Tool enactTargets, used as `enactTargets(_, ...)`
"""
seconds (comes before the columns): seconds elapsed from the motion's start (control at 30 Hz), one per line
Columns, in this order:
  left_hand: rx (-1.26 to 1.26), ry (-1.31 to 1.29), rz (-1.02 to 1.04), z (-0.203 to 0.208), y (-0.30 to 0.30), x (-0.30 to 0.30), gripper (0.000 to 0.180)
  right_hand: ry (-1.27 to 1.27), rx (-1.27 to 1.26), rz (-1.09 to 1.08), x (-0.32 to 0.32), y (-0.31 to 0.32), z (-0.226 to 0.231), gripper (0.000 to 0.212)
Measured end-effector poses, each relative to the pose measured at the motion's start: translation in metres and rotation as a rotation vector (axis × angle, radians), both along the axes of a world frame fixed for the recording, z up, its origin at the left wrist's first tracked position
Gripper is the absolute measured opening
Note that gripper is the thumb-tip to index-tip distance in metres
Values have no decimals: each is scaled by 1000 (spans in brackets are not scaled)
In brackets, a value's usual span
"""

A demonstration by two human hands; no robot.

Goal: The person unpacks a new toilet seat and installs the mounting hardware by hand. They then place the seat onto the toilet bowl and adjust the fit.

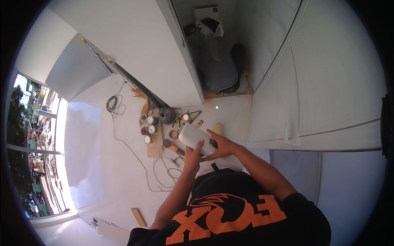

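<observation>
A white box-shaped unit with rounded corners (194, 137) is held in front of my waist, tilted toward the upper left; what kind of device it is I cannot make out. My left hand (193, 156) grips its near left side, thumb pressed along the edge. From the right, my right hand (223, 146) wraps its end, fingers spread over the top and underneath. A small dark patch (213, 143) shows on the unit beside the right fingers. The unit's underside is hidden.
Several cans (152, 129), a reddish tape roll (173, 134), an angle grinder (177, 149) and looped cables (158, 166) lie on the floor. Beyond, a person (217, 61) crouches inside a narrow doorway. A white door (320, 94) stands at right, and a yellow clog (218, 129) shows beyond my hands.
</observation>
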State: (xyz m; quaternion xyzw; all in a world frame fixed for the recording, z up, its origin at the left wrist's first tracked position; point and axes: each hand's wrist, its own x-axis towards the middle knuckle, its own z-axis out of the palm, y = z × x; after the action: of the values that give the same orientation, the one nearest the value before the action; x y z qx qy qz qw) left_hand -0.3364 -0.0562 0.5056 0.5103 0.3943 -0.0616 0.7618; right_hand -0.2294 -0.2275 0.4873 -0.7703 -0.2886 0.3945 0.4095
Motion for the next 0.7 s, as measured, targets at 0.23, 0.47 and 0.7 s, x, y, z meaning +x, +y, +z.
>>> enactTargets(0.23, 103, -63, -333, 31, 3, 238, 75, 98, -59, -253, 220, -14, 8, 138)
enactTargets(0.47, 1234, -771, -95, 189, 58, 374, 47, 100, 108, -553, 385, -57, 10, 138)
enactTargets(0.7, 2045, -863, 585, 305, 137, 450, 64, 137, 200, -782, 551, -85, 10, 110)
